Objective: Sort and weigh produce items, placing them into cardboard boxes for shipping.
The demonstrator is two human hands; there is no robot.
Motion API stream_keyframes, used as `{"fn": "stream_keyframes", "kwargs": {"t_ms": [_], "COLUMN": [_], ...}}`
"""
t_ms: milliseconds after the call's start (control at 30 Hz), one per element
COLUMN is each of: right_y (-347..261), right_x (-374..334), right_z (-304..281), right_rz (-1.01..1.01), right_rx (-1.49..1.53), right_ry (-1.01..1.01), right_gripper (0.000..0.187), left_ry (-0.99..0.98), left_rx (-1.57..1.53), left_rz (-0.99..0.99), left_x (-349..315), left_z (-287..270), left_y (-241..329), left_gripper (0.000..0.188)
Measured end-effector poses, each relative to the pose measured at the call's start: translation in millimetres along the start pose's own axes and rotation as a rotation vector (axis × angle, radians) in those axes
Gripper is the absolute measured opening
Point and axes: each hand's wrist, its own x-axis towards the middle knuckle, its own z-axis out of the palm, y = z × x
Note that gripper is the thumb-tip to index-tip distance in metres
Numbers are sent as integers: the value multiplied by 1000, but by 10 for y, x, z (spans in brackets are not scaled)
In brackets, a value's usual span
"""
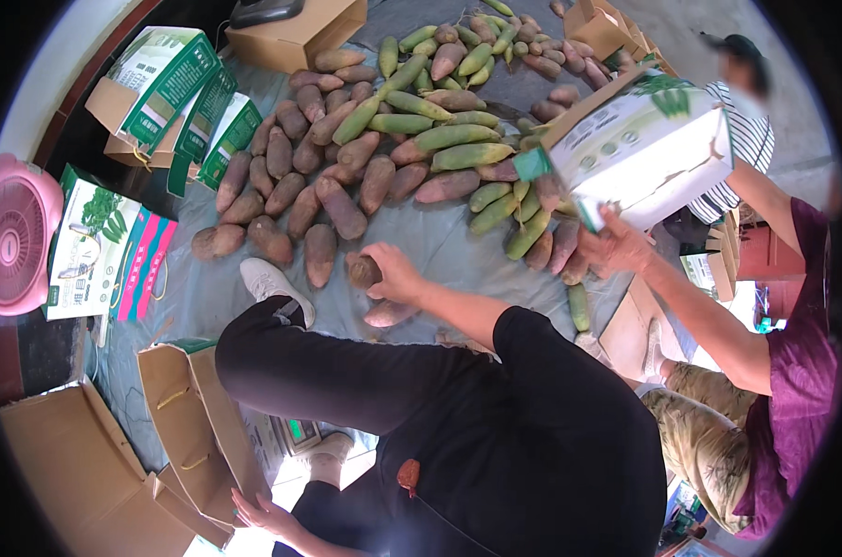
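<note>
Right arm: reaches out to the left from the black sleeve, forearm low over the grey sheet (449, 227), elbow slightly bent. Right hand (395, 276) is at the near edge of the root pile, knuckles up.

Left forearm comes in at the lower edge; left hand (271, 518) is at the bottom corner of the open carton (184, 429), palm toward it.

Grip, right: fingers curled over the top and thumb below, pinching one dark root (362, 270). Opening is about as wide as the root. Grip, left: fingers spread, tips at the carton's edge (can't tell if they press or just rest there).

Held root: stubby, brownish-purple, blunt end toward the camera, skin looks dull and soil-marked. It sits just past the white shoe (277, 290), near side of the pile. A pinkish root (390, 313) lies just below the hand.

Carton: brown inside, top open, tilted, two yellow cord handles; a scale (297, 433) with a green display is beside it. The purple roots (342, 207) lie loose beyond the right hand, green-skinned ones (472, 156) farther right. A co-worker in purple handles a white-and-green box (648, 153) at right.
</note>
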Motion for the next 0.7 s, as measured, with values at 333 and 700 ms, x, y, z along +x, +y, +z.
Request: {"fn": "stream_keyframes", "kwargs": {"t_ms": [333, 700], "right_y": [-266, -1256], "right_x": [270, 960], "right_z": [-109, -423], "right_rz": [-124, -221], "right_rx": [73, 237], "right_ry": [110, 22], "right_gripper": [56, 62], "left_ry": [30, 141], "left_rx": [-97, -45], "left_rz": [-7, -45], "left_x": [21, 16], "left_z": [-70, -186], "left_y": [16, 21], "left_gripper": [48, 37]}}
